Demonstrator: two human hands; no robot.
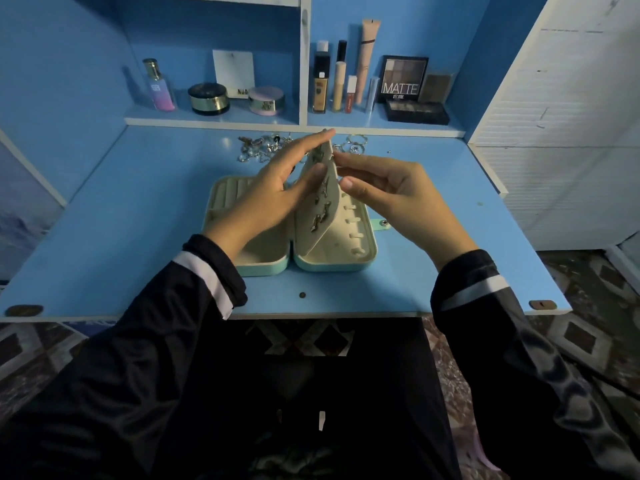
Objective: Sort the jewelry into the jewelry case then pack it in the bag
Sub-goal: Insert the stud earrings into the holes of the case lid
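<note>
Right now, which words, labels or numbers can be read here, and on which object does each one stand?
"MATTE": on the eyeshadow palette lid; the small line below it is blurred.
"NUD": on the white card, cut off by the pink jar.
Perfume bottle: two characters, too blurred to read.
Foundation bottle: label too small to read.
</note>
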